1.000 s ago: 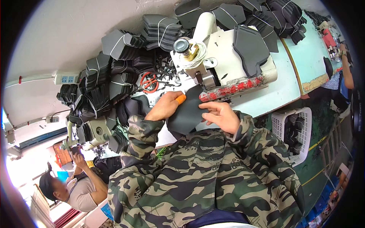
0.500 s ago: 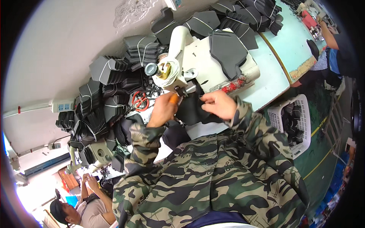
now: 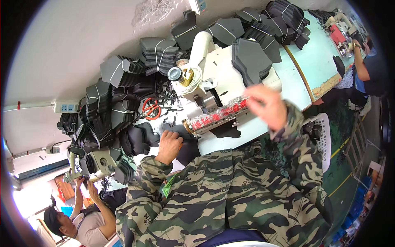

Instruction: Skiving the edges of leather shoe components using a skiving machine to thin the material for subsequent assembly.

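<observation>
My left hand (image 3: pixel 168 147) is curled above a dark foam-like piece (image 3: pixel 189 151) at the table's near edge. A bit of orange shows at its fingers; whether it is a grip or a finger cover I cannot make out. My right hand (image 3: pixel 269 108) is raised and smeared by motion, just in front of a stack of grey cut pieces (image 3: pixel 252 59) lying on the white sewing machine (image 3: pixel 220 61). The machine's needle area has no piece in it. A black piece (image 3: pixel 225 130) lies on the table beside the machine's near edge, partly hidden beneath it.
Several tied stacks of dark pieces (image 3: pixel 158 53) line the wall. Red-handled scissors (image 3: pixel 151 109) lie among black scraps left of the machine. A white plastic basket (image 3: pixel 324 142) stands at the right. One co-worker (image 3: pixel 88 220) sits at the lower left, another (image 3: pixel 364 70) at the upper right.
Both hands have left the black piece at the needle. My left hand moved down and left to the table edge; my right hand moved up and right toward the grey stack.
</observation>
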Motion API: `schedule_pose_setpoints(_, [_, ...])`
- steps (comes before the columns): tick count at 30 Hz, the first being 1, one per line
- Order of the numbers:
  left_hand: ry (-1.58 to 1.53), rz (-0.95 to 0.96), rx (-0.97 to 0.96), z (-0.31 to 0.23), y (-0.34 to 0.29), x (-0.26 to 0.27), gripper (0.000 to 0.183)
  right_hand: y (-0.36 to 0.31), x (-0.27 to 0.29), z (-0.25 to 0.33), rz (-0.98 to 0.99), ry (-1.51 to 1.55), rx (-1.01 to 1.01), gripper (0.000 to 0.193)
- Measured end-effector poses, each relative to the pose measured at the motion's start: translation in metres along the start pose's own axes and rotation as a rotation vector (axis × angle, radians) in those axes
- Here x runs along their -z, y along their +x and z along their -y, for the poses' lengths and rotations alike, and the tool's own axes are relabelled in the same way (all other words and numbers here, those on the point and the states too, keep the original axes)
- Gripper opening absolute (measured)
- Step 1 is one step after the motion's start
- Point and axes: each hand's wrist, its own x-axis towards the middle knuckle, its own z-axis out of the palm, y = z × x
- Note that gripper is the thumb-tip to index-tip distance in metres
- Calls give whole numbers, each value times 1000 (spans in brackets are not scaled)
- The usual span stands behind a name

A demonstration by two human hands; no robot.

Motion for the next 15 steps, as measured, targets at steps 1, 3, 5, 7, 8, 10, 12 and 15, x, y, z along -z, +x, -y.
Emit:
schedule_pose_setpoints(1, [-141, 234, 94, -7, 5, 17, 17, -9, -15, 12, 273, 389, -222, 21])
schedule_pose_setpoints(3, [-652, 423, 19, -11, 25, 47, 16, -20, -53, 5, 581, 458, 104, 27])
schedule_pose_setpoints(5, [-1076, 542, 284, -23, 59, 83, 18, -31, -80, -2, 595, 488, 6, 28])
schedule_pose_setpoints(7, [-938, 339, 383, -13, 75, 85, 21, -29, -91, 5, 477, 650, -452, 29])
schedule_pose_setpoints(8, [-916, 382, 473, -6, 82, 84, 23, -29, -99, 7, 267, 581, -382, 29])
schedule_pose_setpoints(10, [-962, 450, 610, -2, 89, 83, 26, -25, -111, 5, 233, 566, -407, 29])
schedule_pose_setpoints(12, [-837, 462, 538, 7, 95, 87, 26, -24, -118, 11, 219, 573, -395, 30])
schedule_pose_setpoints(15, [-795, 461, 422, 22, 114, 83, 25, -30, -112, 23, 199, 655, -513, 30])
